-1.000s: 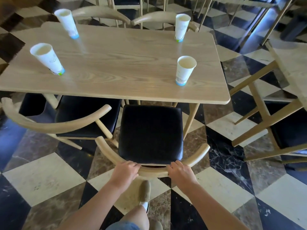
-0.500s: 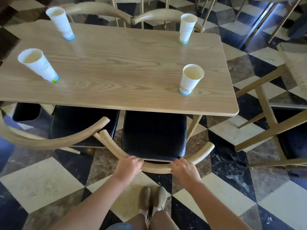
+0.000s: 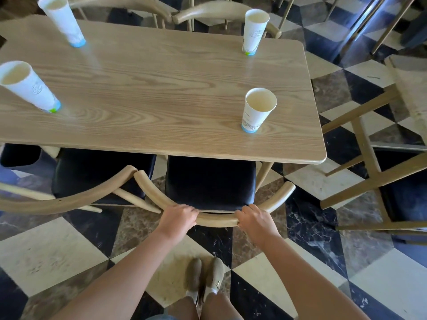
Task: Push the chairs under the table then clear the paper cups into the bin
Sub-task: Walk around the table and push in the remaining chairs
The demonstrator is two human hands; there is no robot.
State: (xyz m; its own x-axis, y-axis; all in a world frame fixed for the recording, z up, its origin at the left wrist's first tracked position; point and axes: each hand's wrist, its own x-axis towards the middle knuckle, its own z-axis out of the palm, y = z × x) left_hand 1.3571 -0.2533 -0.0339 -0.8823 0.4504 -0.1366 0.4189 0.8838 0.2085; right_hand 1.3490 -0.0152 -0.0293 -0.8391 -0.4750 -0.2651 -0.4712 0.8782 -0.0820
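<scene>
- Left hand [image 3: 177, 219]: fingers curled over the curved back rail of the chair [image 3: 209, 181], clamped on it.
- Right hand [image 3: 255, 221]: clamped on the same rail, just right of the left.
- Chair: black seat ahead of the grip, partly under the table [image 3: 161, 93] edge.
- Second chair [image 3: 76, 181]: left of the grip, its arm tip touching the held rail's end.
- Paper cups, upright on the table beyond the grip: near right [image 3: 257, 110], far right [image 3: 254, 31], near left [image 3: 28, 87], far left [image 3: 63, 20].
</scene>
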